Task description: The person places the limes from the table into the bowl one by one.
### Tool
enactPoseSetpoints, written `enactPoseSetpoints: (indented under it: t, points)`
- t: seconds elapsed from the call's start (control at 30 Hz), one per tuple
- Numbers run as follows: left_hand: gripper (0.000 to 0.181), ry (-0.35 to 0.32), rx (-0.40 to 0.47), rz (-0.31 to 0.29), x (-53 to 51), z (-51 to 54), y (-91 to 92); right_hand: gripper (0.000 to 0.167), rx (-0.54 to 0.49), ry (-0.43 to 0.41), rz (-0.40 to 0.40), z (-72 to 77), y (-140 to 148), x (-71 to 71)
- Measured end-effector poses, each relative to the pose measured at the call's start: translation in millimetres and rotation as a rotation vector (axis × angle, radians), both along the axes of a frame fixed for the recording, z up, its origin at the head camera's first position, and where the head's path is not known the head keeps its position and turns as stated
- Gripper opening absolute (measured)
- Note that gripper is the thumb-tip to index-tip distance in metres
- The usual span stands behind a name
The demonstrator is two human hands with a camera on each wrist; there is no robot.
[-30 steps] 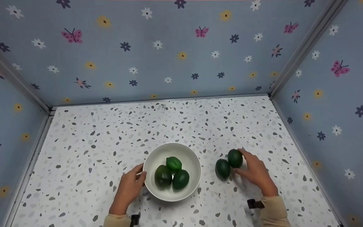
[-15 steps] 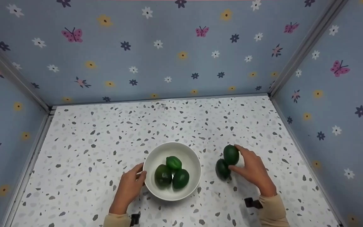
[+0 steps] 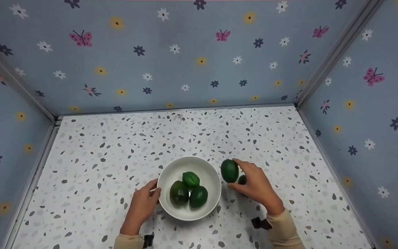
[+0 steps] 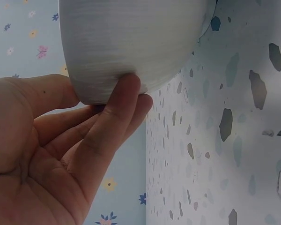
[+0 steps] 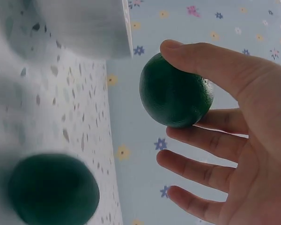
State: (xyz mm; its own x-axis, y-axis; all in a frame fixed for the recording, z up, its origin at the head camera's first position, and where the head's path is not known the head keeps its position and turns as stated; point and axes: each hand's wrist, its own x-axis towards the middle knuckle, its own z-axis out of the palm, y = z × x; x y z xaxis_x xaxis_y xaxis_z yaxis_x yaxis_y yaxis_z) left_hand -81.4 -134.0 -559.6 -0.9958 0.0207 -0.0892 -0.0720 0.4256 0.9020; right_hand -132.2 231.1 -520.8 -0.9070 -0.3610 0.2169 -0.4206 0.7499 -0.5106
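My right hand point(image 3: 258, 185) pinches a dark green oval avocado point(image 3: 229, 171) between thumb and fingers, just right of the bowl and above the table. In the right wrist view this avocado point(image 5: 175, 93) shows a slightly pebbly skin, and the lower fingers reach past it. A second avocado point(image 3: 242, 180) is on the table, partly hidden behind that hand. My left hand point(image 3: 141, 206) grips the white bowl point(image 3: 171, 166) at its left side; in the left wrist view the fingertips point(image 4: 129, 84) press its outer wall. Inside lie two dark green fruits point(image 3: 179, 193) and a smaller bright green one point(image 3: 190, 179).
The white speckled table point(image 3: 116, 138) carries the bowl and the loose avocado. Blue flowered panels point(image 3: 185, 69) rise at the back, left and right, with grey metal strips point(image 3: 337, 52) at the corners.
My right hand has lifted one avocado off the table and carried it left, past the second one, to near the bowl's rim. My left hand and the bowl have stayed put.
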Motion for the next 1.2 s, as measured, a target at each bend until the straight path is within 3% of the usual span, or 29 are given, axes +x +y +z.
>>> enactPoseSetpoints:
  t: [0.33,0.57,1.2]
  points:
    - [0.039,0.024,-0.011,-0.017,1.8,-1.5,-0.8,0.080,0.027,0.045,0.124,-6.5,-33,1.0]
    - [0.040,0.019,-0.005,-0.019,1.7,-1.9,-0.8,0.080,0.066,0.031,0.128,-13.5,-40,-1.6]
    - [0.039,0.010,0.020,-0.020,1.1,0.3,-0.3,0.069,0.072,0.154,0.171,-17.6,-45,-3.1]
